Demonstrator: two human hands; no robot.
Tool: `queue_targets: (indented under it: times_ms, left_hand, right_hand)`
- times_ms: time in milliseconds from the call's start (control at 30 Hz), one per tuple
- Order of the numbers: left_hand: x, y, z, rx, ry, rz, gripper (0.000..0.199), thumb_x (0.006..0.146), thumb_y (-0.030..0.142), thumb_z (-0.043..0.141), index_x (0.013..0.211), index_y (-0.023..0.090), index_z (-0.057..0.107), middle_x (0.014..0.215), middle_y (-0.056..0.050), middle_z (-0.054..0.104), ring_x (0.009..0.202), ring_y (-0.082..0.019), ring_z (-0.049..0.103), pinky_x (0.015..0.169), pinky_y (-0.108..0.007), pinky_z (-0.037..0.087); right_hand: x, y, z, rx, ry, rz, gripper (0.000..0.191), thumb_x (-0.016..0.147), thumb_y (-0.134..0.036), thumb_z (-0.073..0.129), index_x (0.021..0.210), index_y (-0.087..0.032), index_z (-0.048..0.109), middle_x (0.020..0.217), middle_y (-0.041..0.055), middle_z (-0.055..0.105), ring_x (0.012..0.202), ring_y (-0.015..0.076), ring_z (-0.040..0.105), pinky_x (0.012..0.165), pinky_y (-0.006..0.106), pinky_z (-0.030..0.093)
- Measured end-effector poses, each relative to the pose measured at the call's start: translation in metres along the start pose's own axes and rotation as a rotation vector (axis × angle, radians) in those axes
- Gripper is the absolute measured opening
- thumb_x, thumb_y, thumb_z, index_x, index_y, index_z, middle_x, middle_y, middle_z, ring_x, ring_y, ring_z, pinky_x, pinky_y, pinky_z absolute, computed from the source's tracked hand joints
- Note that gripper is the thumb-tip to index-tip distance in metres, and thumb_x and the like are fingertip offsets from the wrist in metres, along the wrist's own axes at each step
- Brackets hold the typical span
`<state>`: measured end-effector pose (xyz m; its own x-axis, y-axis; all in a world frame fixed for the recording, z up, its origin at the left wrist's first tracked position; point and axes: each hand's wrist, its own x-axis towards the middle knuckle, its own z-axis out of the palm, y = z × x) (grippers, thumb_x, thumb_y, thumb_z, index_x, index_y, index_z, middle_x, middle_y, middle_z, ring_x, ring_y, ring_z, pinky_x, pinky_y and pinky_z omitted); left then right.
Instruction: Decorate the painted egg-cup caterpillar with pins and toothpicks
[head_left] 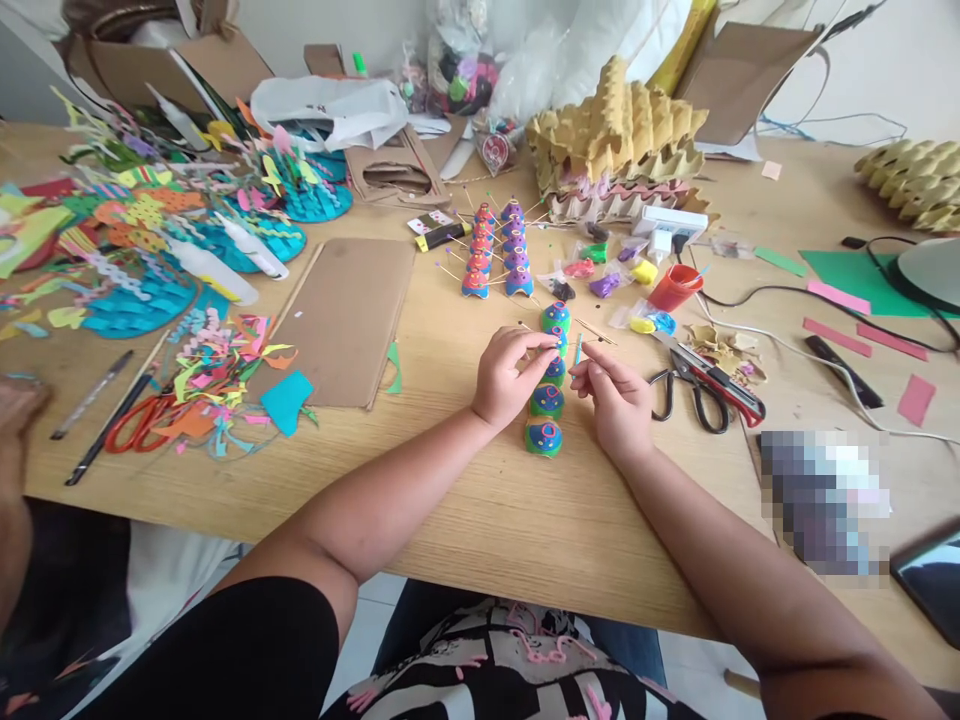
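Observation:
A green and blue caterpillar-like strip (546,402) of egg-carton bumps lies upright on the table in front of me, with small coloured rings and dots on it. My left hand (514,372) is at its left side, fingertips pinched over the upper bumps on something too small to make out. My right hand (616,398) is just right of the strip, with a thin blue stick (578,348) between its fingers. Beyond my hands stand a red and blue strip (480,250) and a purple and blue strip (516,250), both with thin sticks poking out.
Black-handled scissors (709,408), a red cutter (720,385) and a red cup (676,288) are at the right. Cardboard (345,320), paper scraps (225,370) and blue crafts (139,300) lie left. Egg trays (615,130) stand behind. Another person's hand (22,405) rests at the left edge.

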<state>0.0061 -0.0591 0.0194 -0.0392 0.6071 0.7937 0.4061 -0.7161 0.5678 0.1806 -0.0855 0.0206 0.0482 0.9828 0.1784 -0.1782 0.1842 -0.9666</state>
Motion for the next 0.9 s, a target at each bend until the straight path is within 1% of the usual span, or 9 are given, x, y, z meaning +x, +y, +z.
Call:
queue_targets:
  times_ms: [167, 267, 333, 400, 500, 600, 700, 800, 900]
  left_hand:
    - [-0.002, 0.004, -0.001, 0.015, -0.048, -0.012, 0.011, 0.097, 0.023, 0.074, 0.108, 0.021, 0.072, 0.097, -0.003, 0.078, 0.089, -0.014, 0.068, 0.075, -0.026, 0.056]
    - [-0.002, 0.004, -0.002, 0.006, -0.053, 0.001, 0.011, 0.098, 0.023, 0.072, 0.109, 0.021, 0.072, 0.097, -0.004, 0.078, 0.089, -0.014, 0.068, 0.076, -0.026, 0.056]
    - [-0.003, 0.004, -0.002, 0.005, -0.049, -0.004, 0.011, 0.099, 0.025, 0.071, 0.109, 0.021, 0.071, 0.097, -0.004, 0.078, 0.089, -0.014, 0.068, 0.076, -0.027, 0.056]
    - [-0.004, 0.003, -0.002, 0.019, -0.047, -0.023, 0.011, 0.100, 0.028, 0.070, 0.109, 0.022, 0.071, 0.097, -0.004, 0.077, 0.088, -0.014, 0.068, 0.075, -0.027, 0.056]
    - [-0.005, 0.002, -0.002, 0.025, -0.047, -0.057, 0.015, 0.100, 0.033, 0.069, 0.110, 0.022, 0.072, 0.098, -0.005, 0.077, 0.088, -0.015, 0.069, 0.075, -0.028, 0.057]
    - [-0.006, 0.001, -0.002, 0.012, -0.057, -0.073, 0.016, 0.101, 0.034, 0.069, 0.111, 0.022, 0.072, 0.098, -0.005, 0.077, 0.088, -0.014, 0.068, 0.077, -0.028, 0.057]
    - [-0.006, 0.002, -0.002, 0.011, -0.068, -0.064, 0.015, 0.100, 0.032, 0.071, 0.112, 0.022, 0.072, 0.097, -0.004, 0.077, 0.086, -0.014, 0.067, 0.077, -0.028, 0.056]
    - [-0.006, 0.003, -0.002, 0.003, -0.067, -0.025, 0.015, 0.098, 0.026, 0.073, 0.112, 0.022, 0.071, 0.097, -0.003, 0.077, 0.087, -0.013, 0.067, 0.077, -0.027, 0.056]
    - [-0.005, 0.006, -0.002, -0.006, -0.077, -0.003, 0.015, 0.097, 0.023, 0.074, 0.111, 0.022, 0.071, 0.096, -0.003, 0.078, 0.089, -0.013, 0.068, 0.077, -0.027, 0.056]
  right_hand:
    - [-0.001, 0.001, 0.002, -0.044, 0.035, -0.053, 0.023, 0.092, -0.042, 0.073, 0.108, -0.027, 0.082, 0.097, 0.0034, 0.081, 0.080, 0.0151, 0.071, 0.067, 0.030, 0.055]
    - [-0.001, -0.001, 0.003, -0.057, -0.010, -0.024, 0.029, 0.092, -0.044, 0.074, 0.116, -0.029, 0.077, 0.117, 0.0059, 0.081, 0.094, 0.0181, 0.075, 0.074, 0.032, 0.057]
    - [0.000, -0.001, 0.003, -0.072, -0.046, -0.011, 0.032, 0.093, -0.047, 0.072, 0.121, -0.030, 0.075, 0.124, 0.0066, 0.080, 0.099, 0.0190, 0.075, 0.076, 0.032, 0.057]
    - [-0.001, -0.001, 0.003, -0.101, -0.053, -0.011, 0.034, 0.096, -0.052, 0.069, 0.122, -0.030, 0.074, 0.118, 0.0065, 0.080, 0.095, 0.0189, 0.075, 0.074, 0.032, 0.056]
    - [-0.002, -0.002, 0.002, -0.188, -0.027, -0.056, 0.036, 0.098, -0.056, 0.063, 0.119, -0.029, 0.075, 0.096, 0.0035, 0.078, 0.079, 0.0171, 0.070, 0.070, 0.033, 0.052]
    - [-0.004, -0.006, 0.000, -0.353, 0.024, -0.227, 0.033, 0.101, -0.054, 0.060, 0.095, -0.026, 0.075, 0.082, 0.0022, 0.069, 0.079, 0.0177, 0.063, 0.078, 0.035, 0.051]
    - [-0.006, -0.009, 0.000, -0.391, 0.027, -0.314, 0.040, 0.106, -0.051, 0.052, 0.079, -0.025, 0.064, 0.083, 0.0032, 0.066, 0.085, 0.0184, 0.062, 0.085, 0.036, 0.049]
    - [-0.006, -0.010, 0.002, -0.372, 0.011, -0.251, 0.039, 0.107, -0.056, 0.048, 0.085, -0.025, 0.062, 0.082, 0.0017, 0.064, 0.078, 0.0172, 0.058, 0.079, 0.034, 0.048]
    - [-0.005, -0.009, 0.005, -0.375, 0.020, -0.232, 0.040, 0.102, -0.064, 0.053, 0.094, -0.026, 0.063, 0.086, 0.0024, 0.063, 0.080, 0.0185, 0.056, 0.077, 0.034, 0.048]
